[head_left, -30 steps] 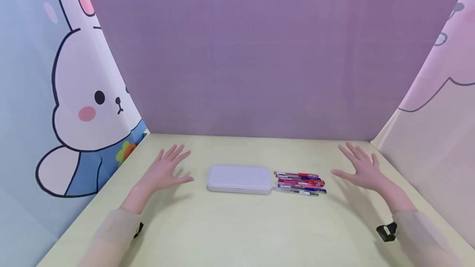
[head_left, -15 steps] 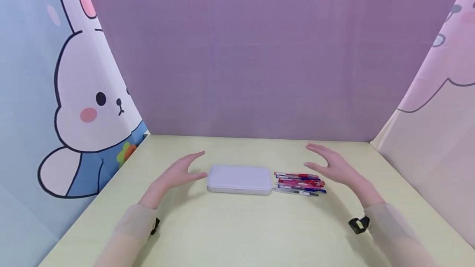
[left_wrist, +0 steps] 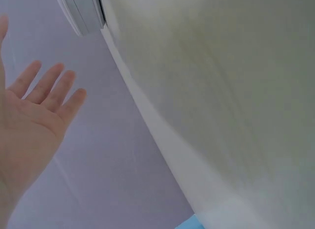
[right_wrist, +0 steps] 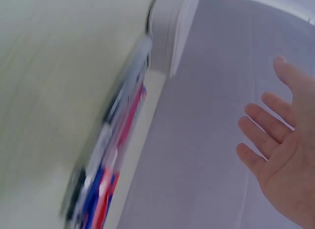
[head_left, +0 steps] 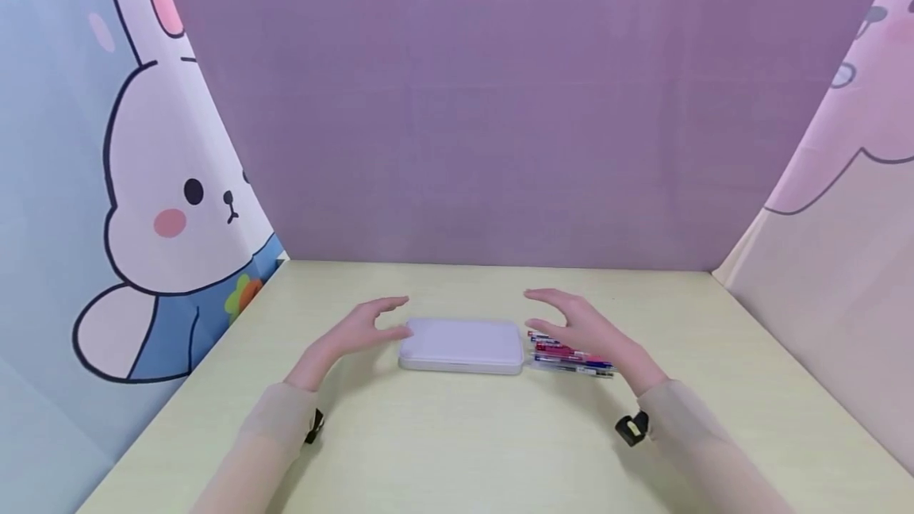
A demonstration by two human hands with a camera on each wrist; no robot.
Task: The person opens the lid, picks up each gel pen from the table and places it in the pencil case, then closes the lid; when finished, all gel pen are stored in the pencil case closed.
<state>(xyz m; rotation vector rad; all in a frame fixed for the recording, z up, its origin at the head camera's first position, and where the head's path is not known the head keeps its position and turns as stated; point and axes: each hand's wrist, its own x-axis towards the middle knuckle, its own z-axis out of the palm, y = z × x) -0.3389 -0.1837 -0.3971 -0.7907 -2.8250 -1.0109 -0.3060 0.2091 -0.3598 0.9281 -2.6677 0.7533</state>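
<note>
A pale lavender-white flat case with rounded corners lies closed near the middle of the table. My left hand is at its left end, thumb tip overlapping the case's corner in the head view. In the left wrist view that hand has its fingers apart and holds nothing. Beside the case's right end lies a bundle of pens with red, pink, blue and black parts. Over the pens hovers my right hand, covering some of them, fingertips pointing at the case. The right wrist view shows the palm bare.
The light wood-toned table ends at a purple backdrop. A curtain with a rabbit print hangs along the left side, and a pink and cream curtain along the right. Black wrist straps sit at both sleeves.
Both hands have moved inward toward the case, the right one farther, from beyond the pens to above them. Their spread fingers have drawn closer together. The case and pens stay put.
</note>
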